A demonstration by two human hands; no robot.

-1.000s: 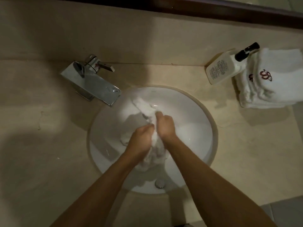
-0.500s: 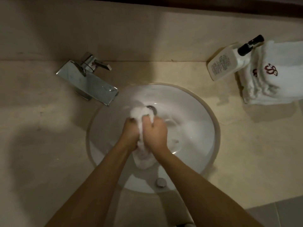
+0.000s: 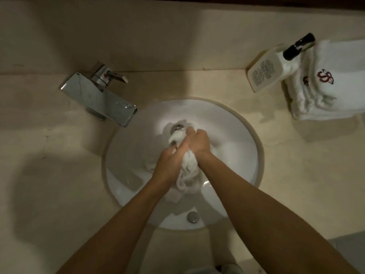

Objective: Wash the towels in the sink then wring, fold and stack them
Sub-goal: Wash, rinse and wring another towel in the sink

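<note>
- One wet white towel (image 3: 187,171) sits in the round white sink (image 3: 237,147); two hands work it, the left hand (image 3: 167,163) and the right hand (image 3: 197,143), each grip curled tight round the bunched cloth.
- The towel runs between the two grips: a knot of it bulges out toward 12 o'clock beside the drain (image 3: 176,128), and a twisted tail hangs toward 6 o'clock below the wrists.
- One stack of folded towels (image 3: 331,91) with red monograms rests at the 2 o'clock edge of the tabletop (image 3: 59,194); how many it holds cannot be told.
- One pump bottle (image 3: 266,74) leans just beside that stack.
- One chrome faucet (image 3: 98,95) stands at 10 o'clock, its spout over the sink rim.
- Bare tabletop lies at 9 o'clock and 4 o'clock.
</note>
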